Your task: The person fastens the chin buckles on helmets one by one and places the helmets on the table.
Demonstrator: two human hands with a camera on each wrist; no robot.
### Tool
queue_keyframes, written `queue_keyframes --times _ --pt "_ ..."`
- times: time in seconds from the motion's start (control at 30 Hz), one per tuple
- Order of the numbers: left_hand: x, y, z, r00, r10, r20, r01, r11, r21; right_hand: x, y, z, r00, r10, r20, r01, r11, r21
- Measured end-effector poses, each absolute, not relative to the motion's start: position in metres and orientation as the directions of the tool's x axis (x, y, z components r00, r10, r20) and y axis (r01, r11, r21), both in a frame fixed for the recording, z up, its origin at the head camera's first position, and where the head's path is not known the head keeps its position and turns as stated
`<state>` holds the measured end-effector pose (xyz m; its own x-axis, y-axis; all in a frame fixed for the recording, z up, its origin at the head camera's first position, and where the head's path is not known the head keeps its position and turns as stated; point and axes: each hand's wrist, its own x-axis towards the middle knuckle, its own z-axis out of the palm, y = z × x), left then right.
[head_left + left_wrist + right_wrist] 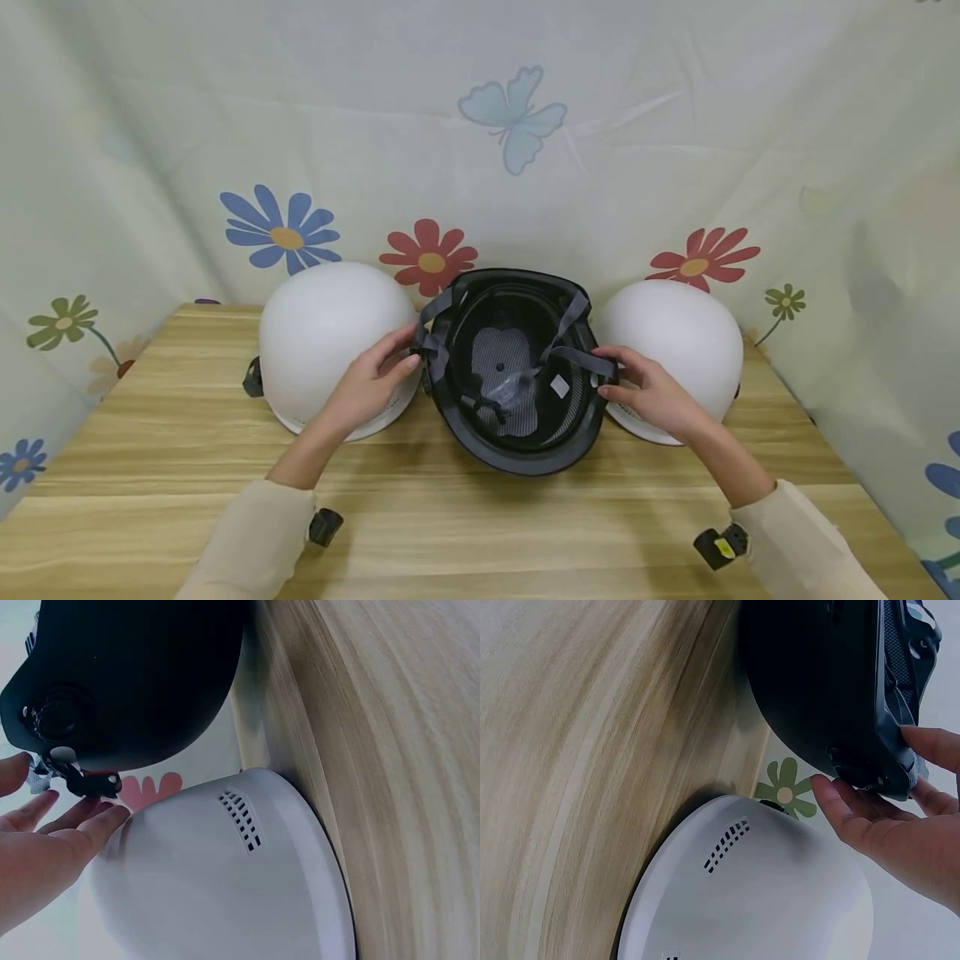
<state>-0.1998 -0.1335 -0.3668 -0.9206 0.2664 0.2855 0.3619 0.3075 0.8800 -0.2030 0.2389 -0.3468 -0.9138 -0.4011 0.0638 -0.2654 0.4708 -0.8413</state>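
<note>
A black helmet [517,446] lies between two white ones, its hollow inside turned up, with grey straps [573,312] and a padded liner [498,367]. My left hand [367,387] holds its left edge, where the left wrist view shows thumb and fingers about a strap and a small black clip [97,784]. On the opposite edge my right hand [656,396] pinches the rim, with the thumb on the inner side and the fingers against the outer shell [817,690]. I cannot tell whether the shell rests on the table.
One white helmet [330,333] sits dome up close by the left hand, another white helmet [675,342] by the right. All stand on a wood-grain table [480,533] before a flowered curtain [600,167].
</note>
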Motion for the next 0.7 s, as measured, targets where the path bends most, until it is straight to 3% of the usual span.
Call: queue_keyframes --times 0.7 --pt "-0.1914 -0.1367 -0.367 -0.941 0.186 0.283 0.334 0.371 0.866 -0.2013 0.2379 -0.3451 -0.913 -0.401 0.08 -0.288 0.492 -0.822"
